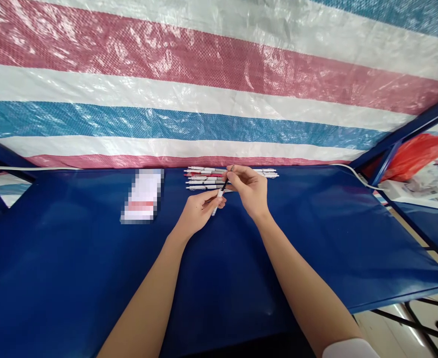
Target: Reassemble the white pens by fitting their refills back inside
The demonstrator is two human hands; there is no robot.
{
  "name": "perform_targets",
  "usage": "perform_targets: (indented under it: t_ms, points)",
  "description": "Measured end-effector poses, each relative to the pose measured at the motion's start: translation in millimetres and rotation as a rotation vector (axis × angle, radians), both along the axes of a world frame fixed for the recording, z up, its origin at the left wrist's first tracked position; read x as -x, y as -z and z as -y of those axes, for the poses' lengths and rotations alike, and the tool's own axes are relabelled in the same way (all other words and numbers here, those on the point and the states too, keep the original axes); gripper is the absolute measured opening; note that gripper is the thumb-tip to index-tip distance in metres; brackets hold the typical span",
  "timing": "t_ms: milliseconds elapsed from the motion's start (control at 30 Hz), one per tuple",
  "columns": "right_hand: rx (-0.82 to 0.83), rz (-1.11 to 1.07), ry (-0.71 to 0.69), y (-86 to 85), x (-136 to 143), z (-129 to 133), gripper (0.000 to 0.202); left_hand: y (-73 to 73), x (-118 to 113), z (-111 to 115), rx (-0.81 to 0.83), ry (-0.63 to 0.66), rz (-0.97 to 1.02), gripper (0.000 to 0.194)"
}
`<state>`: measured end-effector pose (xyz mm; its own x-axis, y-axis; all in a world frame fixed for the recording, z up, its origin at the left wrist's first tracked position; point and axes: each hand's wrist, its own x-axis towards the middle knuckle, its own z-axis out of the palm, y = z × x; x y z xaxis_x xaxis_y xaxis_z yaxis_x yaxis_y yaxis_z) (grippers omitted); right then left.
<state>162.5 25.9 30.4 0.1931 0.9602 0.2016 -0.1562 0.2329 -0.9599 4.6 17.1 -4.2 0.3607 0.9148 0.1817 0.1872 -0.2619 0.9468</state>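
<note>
My left hand [200,211] is closed around a white pen barrel [220,193], which is tilted with its lower end sticking out below the fingers. A thin black pen refill [224,185] runs from the barrel's upper end up to my right hand [249,188]. The thumb and fingers of that hand pinch the refill's upper part and hide its end. Just behind both hands, several white and grey pens [204,182] lie side by side on the blue table, a red one among them. My right hand covers the middle of this row.
A blurred-out white and red item [142,196] lies left of the pens on the blue tabletop [73,263]. Striped plastic sheeting [189,94] hangs behind the table. Blue frame bars [409,127] rise at the right, with a red plastic bag [413,156] beyond.
</note>
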Motion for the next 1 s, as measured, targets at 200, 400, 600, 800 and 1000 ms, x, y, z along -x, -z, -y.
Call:
perform_targets:
  t_ms: [200,400,600,800,1000]
  points:
    - [0.079,0.062,-0.072,-2.8,-2,0,0.027,2.3,0,-3,-0.070,-0.090,-0.064,0.026]
    - [0.106,0.080,-0.048,-7.1,1,0,0.028,4.6,-1,-3,-0.171,-0.170,-0.056,0.022]
    - [0.127,0.129,-0.041,-4.1,3,-4,0.034,9.3,0,-3,-0.158,-0.208,-0.038,0.025]
    - [0.131,0.293,-0.122,-1.0,-10,-10,0.040,6.7,1,-5,-0.051,-0.270,0.031,0.031]
    - [-0.108,1.067,-0.074,2.4,-39,-7,0.028,3.8,3,-6,-0.006,-0.311,0.062,0.033]
